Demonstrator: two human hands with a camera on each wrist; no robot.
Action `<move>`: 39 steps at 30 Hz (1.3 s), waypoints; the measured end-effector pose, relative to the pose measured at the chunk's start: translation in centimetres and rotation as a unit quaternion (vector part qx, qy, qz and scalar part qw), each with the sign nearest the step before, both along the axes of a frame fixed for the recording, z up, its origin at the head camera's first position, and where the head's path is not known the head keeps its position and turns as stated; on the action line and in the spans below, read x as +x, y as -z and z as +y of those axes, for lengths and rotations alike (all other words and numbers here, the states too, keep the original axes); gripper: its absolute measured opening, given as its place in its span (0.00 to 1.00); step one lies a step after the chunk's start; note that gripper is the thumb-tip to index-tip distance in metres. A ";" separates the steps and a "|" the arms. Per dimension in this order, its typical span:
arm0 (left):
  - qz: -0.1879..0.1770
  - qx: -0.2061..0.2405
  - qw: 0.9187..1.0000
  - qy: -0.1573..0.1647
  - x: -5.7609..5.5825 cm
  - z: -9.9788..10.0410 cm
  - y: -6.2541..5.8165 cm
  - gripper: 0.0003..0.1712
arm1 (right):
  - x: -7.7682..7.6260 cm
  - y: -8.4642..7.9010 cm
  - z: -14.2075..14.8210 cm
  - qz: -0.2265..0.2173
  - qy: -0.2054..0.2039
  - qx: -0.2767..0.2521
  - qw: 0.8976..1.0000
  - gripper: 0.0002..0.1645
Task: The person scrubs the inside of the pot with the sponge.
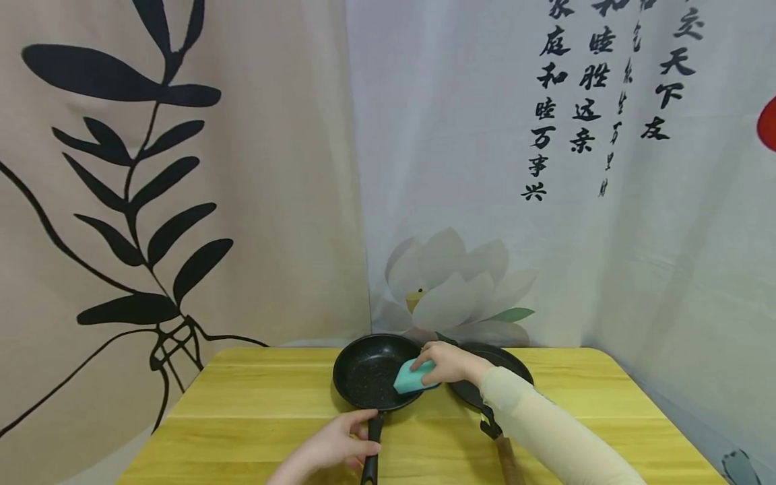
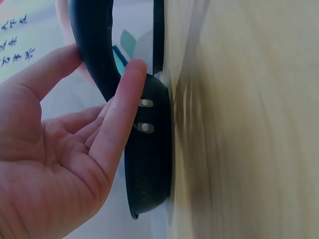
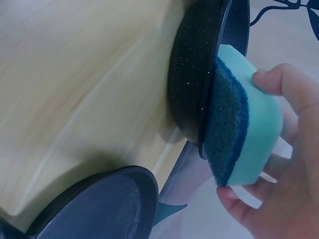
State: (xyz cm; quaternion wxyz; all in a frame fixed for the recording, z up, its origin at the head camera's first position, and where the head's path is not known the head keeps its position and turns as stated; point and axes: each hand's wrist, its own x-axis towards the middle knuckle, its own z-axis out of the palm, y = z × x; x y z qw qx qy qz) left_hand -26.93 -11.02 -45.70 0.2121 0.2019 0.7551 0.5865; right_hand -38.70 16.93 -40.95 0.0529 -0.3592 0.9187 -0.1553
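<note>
A black frying pan (image 1: 364, 377) with a speckled inside sits on the table. My left hand (image 1: 333, 441) holds its black handle (image 1: 370, 458) between thumb and fingers; the left wrist view shows two rivets (image 2: 145, 127) where the handle joins the pan. In my right hand (image 1: 453, 362) is a turquoise sponge (image 3: 256, 129) with a dark blue scouring side (image 3: 227, 124), pinched between thumb and fingertips. The sponge is at the pan's right rim, its scouring side turned toward the pan. Whether it touches the rim is hard to tell.
A second, flatter dark pan (image 1: 497, 357) with a brown handle (image 1: 508, 461) lies just right of the frying pan, partly under my right forearm. The yellow wooden table (image 1: 254, 397) ends at a printed cloth backdrop (image 1: 291, 202).
</note>
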 end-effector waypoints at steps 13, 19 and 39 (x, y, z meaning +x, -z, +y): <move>0.026 -0.034 0.999 0.012 -1.2 -0.3 -0.4 0.34 | -0.6 0.0 -0.6 0.000 0.006 0.013 1.000 0.21; 0.024 -0.037 0.999 0.017 -1.6 -0.5 -0.4 0.32 | -0.8 -0.2 -0.8 -0.009 0.011 0.011 1.000 0.20; -0.048 -0.003 0.999 0.016 -2.1 -1.3 -0.1 0.35 | -1.3 -1.0 -3.3 -0.072 0.068 0.074 0.992 0.15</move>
